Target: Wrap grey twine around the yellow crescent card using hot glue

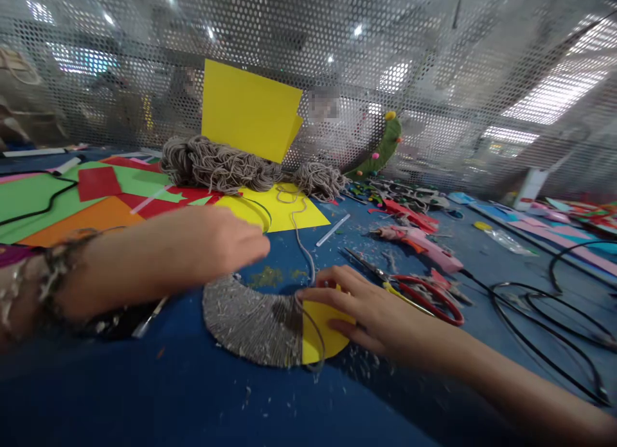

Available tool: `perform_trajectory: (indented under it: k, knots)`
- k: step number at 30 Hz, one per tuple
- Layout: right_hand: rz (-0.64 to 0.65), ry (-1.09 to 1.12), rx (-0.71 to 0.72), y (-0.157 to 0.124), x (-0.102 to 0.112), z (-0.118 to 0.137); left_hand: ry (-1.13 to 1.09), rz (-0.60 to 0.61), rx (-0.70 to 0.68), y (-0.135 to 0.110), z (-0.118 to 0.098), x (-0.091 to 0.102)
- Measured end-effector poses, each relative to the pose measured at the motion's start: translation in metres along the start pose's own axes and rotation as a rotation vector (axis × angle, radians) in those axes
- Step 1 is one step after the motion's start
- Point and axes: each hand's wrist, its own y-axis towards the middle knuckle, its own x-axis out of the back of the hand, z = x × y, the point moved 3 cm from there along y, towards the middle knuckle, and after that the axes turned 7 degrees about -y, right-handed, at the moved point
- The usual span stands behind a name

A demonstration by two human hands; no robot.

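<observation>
A crescent of yellow card (324, 334) lies on the blue table, with tightly wound grey yarn (255, 322) covering its left and middle parts. My right hand (359, 302) is at the bare yellow end, its fingertips pressing a strand of yarn at the edge of the winding. A loop of that strand hangs over the card. Above the crescent's left end hovers my left hand (207, 241), slightly blurred, fingers stretched to the right and nothing visible in them; its thumb is hidden. Loose yarn (301, 238) runs from the crescent back toward the skeins.
Grey yarn skeins (216, 164) lie behind, under a standing yellow card (248, 110). Red-handled scissors (427, 298), a pink glue gun (424, 245) and its black cable (525, 328) are at right. A clear glue stick (332, 230) is nearby. Coloured sheets (103, 219) spread at left.
</observation>
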Motion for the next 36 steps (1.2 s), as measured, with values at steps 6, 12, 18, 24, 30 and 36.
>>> perform_trajectory:
  k: [6,12,18,24,30,36]
  knots:
    - [-0.06,-0.078,0.068,0.013,-0.007,-0.005,0.176,-0.092,0.116,0.014,0.027,0.031]
    - [-0.097,-0.078,0.155,0.02,-0.001,0.004,0.153,-0.014,0.057,0.024,0.019,0.016]
    - [-0.186,-0.121,0.246,0.02,-0.003,0.005,-0.158,0.039,-0.042,0.024,0.004,-0.009]
    - [-0.199,-0.007,0.184,0.016,-0.004,-0.002,-0.363,0.088,-0.175,0.017,-0.032,-0.038]
    - [-0.212,0.127,0.127,0.016,-0.008,-0.007,-0.361,0.011,-0.204,0.01,-0.05,-0.046]
    - [-0.248,0.131,0.109,0.017,-0.013,-0.01,-0.37,-0.022,-0.238,0.004,-0.051,-0.046]
